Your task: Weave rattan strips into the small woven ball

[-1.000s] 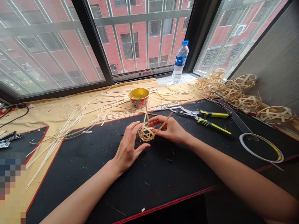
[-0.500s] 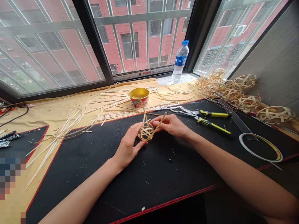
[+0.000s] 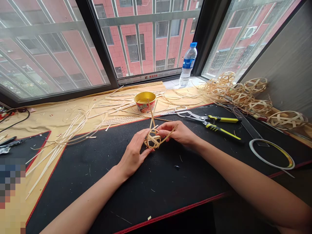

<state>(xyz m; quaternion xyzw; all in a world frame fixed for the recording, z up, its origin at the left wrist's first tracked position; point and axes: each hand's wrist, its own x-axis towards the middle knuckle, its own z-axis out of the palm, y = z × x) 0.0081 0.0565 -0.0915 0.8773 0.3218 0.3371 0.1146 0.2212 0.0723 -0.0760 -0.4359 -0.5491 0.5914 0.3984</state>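
A small woven ball of bamboo strips (image 3: pixel 153 141) sits between my two hands, just above or on the black mat (image 3: pixel 156 185). My left hand (image 3: pixel 135 151) grips its left side, thumb below and fingers behind. Fingers closed, my right hand (image 3: pixel 179 132) is at the ball's upper right, pinching a strip at its edge. One loose strip end (image 3: pixel 172 131) slants past the right fingers. Other loose ends (image 3: pixel 152 115) stick up from the ball's top. The right fingertips are partly hidden.
Behind the ball stand a red and gold bowl (image 3: pixel 145 101) and a water bottle (image 3: pixel 188 65). Scissors (image 3: pixel 181 110), yellow-black shears (image 3: pixel 214 123) and a tape ring (image 3: pixel 252 151) lie right. Bamboo strips (image 3: pixel 60 143) spread left; woven balls (image 3: pixel 255 85) pile at back right.
The ball has turned slightly, and its loose ends have shifted right. My right hand has moved a little right and down; my left hand keeps its hold.
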